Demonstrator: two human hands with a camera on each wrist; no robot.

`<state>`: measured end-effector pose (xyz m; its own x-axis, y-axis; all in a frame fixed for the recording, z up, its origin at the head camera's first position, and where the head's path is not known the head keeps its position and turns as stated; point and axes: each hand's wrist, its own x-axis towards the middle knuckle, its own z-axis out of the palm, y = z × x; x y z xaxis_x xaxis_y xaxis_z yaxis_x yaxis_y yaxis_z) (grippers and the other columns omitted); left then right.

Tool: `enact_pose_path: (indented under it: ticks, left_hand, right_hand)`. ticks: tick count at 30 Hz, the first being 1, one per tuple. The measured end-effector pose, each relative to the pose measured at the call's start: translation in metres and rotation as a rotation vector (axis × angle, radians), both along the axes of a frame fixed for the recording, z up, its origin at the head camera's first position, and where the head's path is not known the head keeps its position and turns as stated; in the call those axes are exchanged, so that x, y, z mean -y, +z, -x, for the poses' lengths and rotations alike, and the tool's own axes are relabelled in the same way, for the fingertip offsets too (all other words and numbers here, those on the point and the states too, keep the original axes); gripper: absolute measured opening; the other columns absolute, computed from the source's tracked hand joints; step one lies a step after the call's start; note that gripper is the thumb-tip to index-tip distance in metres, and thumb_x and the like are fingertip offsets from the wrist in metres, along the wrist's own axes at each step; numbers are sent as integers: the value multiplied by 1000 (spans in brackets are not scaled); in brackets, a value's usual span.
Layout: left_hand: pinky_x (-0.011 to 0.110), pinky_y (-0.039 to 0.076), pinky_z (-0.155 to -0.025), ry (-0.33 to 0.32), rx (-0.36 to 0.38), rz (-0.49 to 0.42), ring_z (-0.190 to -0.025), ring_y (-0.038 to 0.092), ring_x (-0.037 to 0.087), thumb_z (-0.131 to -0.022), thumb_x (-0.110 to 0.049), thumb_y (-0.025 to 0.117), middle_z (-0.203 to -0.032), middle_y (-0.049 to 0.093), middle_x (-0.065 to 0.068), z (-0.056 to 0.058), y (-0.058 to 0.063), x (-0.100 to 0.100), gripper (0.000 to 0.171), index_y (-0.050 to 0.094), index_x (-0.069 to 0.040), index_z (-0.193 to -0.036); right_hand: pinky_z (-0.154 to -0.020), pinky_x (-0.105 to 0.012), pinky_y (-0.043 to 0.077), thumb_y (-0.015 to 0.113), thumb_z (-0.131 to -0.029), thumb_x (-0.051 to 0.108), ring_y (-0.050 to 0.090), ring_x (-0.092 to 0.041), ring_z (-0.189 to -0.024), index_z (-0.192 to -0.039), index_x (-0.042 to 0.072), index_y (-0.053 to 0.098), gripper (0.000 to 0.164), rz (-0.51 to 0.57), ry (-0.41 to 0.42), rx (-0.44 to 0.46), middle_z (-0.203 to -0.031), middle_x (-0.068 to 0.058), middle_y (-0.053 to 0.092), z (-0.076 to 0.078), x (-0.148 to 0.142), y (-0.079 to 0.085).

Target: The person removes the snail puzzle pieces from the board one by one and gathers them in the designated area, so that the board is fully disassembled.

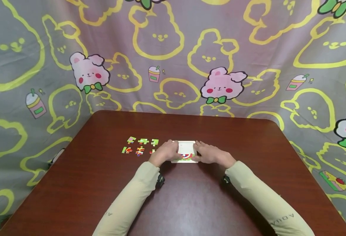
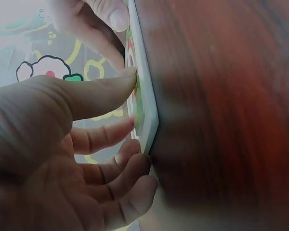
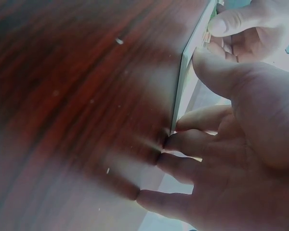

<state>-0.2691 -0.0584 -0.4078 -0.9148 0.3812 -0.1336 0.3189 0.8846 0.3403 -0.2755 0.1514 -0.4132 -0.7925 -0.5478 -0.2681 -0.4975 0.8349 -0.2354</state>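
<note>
A white puzzle tray [image 1: 184,142] lies flat on the table between both hands. Joined jigsaw pieces [image 1: 187,156], red, white, blue and green, fill its near part, while the far part shows its pale base. My left hand [image 1: 167,152] is at the tray's left side. In the left wrist view its thumb [image 2: 111,94] presses on the pieces by the rim, and the other fingers rest loosely bent along the outer edge. On the right side, my right hand [image 1: 209,153] touches the rim with its thumb [image 3: 209,70]; its fingers stretch along the edge, with some fingertips on the tabletop.
Several loose jigsaw pieces [image 1: 143,141] lie in two rows left of the tray, the nearest partly behind the left hand. The brown table [image 1: 184,203] reaches back to a patterned curtain [image 1: 178,65] hanging behind and at both sides.
</note>
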Motion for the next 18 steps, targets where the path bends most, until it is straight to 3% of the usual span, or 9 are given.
enact_pose_path:
  ticks: [3,7,13,18]
  left_hand:
    - [40,51,-71,30,0,5,-82,61,26,-82,-35,78,-86,62,9,0,0,-2,34,56,-9,-86]
    - [42,50,-74,41,-20,5,-88,63,26,-82,-33,78,-86,62,7,-1,2,-4,34,53,-11,-89]
    - [38,45,-62,34,-35,-43,-77,61,25,-82,-29,78,-78,60,3,-4,1,-7,31,54,-11,-91]
    - [36,43,-62,35,-38,-59,-75,59,23,-84,-27,77,-80,62,2,-4,0,-8,26,58,-12,-93]
  right_hand:
    - [-114,-58,29,58,-98,37,24,-44,-146,-109,4,51,35,8,5,-12,-155,-31,28,0,0,-1]
    - [-113,-59,29,58,-98,35,25,-46,-145,-124,-2,49,46,17,10,-22,-154,-33,29,1,1,1]
    - [-111,-61,30,58,-98,35,25,-45,-146,-119,0,51,41,21,8,-17,-154,-32,29,1,1,1]
    - [-111,-60,31,59,-98,35,26,-45,-145,-121,-1,51,44,21,3,-25,-153,-32,30,0,0,-1]
